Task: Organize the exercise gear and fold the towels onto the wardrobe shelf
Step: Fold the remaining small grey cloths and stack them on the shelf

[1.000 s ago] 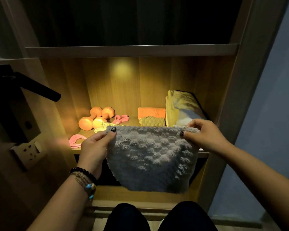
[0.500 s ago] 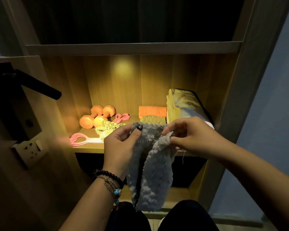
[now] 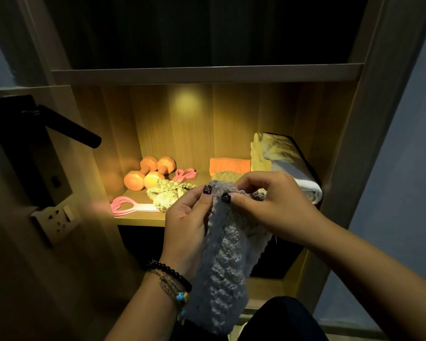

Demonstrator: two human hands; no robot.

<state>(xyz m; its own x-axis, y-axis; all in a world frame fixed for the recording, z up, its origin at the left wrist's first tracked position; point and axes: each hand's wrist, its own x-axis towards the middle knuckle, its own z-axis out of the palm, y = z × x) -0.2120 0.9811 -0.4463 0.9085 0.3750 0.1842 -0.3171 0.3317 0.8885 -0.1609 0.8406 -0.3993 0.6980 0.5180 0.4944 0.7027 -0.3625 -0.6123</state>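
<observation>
From my remote seat, scanning left to right: a black door handle (image 3: 67, 126) and a wall socket (image 3: 56, 221) sit at the left edge, then the lit wardrobe shelf (image 3: 138, 219) carries a pink loop band (image 3: 129, 206), 2 orange dumbbells (image 3: 149, 172), a crumpled green towel (image 3: 169, 194) lying unfolded, a second pink band (image 3: 185, 174), an orange folded towel (image 3: 229, 165) stacked on a green one, and a pale folded stack (image 3: 283, 163) at the far right. In front of the shelf, my left hand (image 3: 187, 222) and right hand (image 3: 268, 205) both pinch the top edge of the grey towel (image 3: 228, 257), thumbs and fingertips clamped on the cloth close together, so it hangs doubled lengthwise down toward my knees, clear of the shelf. I judge this towel soft, light and floppy, with a bobbly knit that grips well but stretches and sags; it has no stiffness of its own, so I would keep hold at the matched top corners and take the hanging bottom edge for the next fold.
</observation>
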